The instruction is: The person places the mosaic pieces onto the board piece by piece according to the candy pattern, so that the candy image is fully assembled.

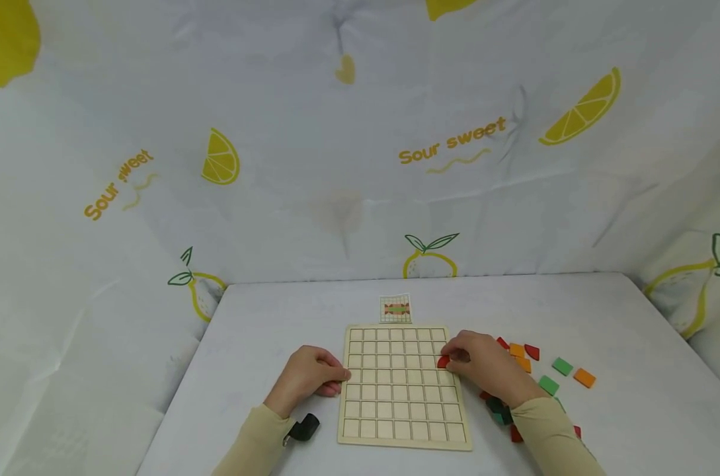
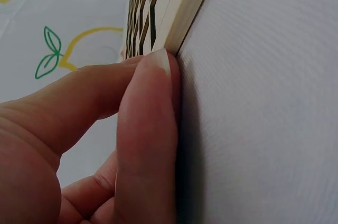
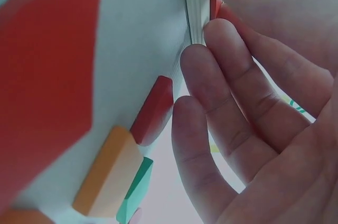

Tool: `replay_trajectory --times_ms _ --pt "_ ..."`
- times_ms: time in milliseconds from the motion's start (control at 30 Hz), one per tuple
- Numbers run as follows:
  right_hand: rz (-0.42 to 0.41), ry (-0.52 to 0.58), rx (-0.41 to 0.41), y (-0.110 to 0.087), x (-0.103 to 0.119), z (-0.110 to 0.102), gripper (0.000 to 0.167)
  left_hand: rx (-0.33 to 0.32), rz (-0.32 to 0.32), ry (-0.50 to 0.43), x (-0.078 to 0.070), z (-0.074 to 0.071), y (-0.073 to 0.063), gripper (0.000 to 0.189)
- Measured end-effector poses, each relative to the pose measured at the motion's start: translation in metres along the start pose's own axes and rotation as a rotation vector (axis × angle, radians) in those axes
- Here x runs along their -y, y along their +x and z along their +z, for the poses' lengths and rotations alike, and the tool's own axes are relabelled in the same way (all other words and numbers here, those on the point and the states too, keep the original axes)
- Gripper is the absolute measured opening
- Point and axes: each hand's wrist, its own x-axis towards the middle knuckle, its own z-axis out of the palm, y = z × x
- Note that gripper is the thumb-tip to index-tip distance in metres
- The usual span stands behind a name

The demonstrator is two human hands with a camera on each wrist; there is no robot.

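A pale wooden grid board lies flat on the white table, its squares bare apart from the right edge. My left hand pinches the board's left edge; in the left wrist view, thumb and finger meet at the wooden rim. At the right edge, about the third row, a red tile with a curved side sits under the fingertips of my right hand. Thumb and index finger pinch this tile, seen only as a thin red strip in the right wrist view. The other fingers touch the board's side.
A small pattern card lies behind the board. Right of the board are loose tiles: orange, green, red and several others, some partly under my right forearm. A printed white cloth hangs behind the table.
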Motion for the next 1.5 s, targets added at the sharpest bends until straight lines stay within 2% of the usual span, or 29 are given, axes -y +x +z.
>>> replay_trajectory --times_ms 133,300,400,567,800,1000,1167,1500 --pt "-0.008 0.011 -0.004 0.001 0.000 -0.002 0.011 -0.009 0.008 0.016 -0.001 0.000 -0.002 0.025" --pt "-0.026 0.037 -0.012 0.006 0.003 -0.006 0.015 -0.036 0.005 0.005 0.004 -0.009 -0.006 0.026" --pt "0.000 0.036 -0.016 0.003 -0.002 -0.014 0.019 -0.030 -0.003 -0.008 0.007 -0.014 -0.007 0.027" --pt "0.086 0.007 -0.037 -0.022 -0.029 -0.043 0.024 0.005 0.006 -0.021 0.008 -0.013 -0.005 0.029" --pt "0.259 -0.070 -0.037 -0.064 -0.085 -0.082 0.035 0.024 0.011 -0.025 0.008 -0.007 -0.003 0.028" --pt "0.358 -0.079 -0.059 -0.096 -0.126 -0.096 0.044 0.042 0.016 -0.027 0.004 -0.001 0.001 0.027" --pt "0.397 -0.069 -0.061 -0.101 -0.142 -0.100 0.046 0.034 0.017 -0.029 0.003 -0.001 0.001 0.026" --pt "0.449 -0.044 -0.047 -0.105 -0.150 -0.097 0.046 0.031 0.019 -0.022 0.003 0.000 0.001 0.026"
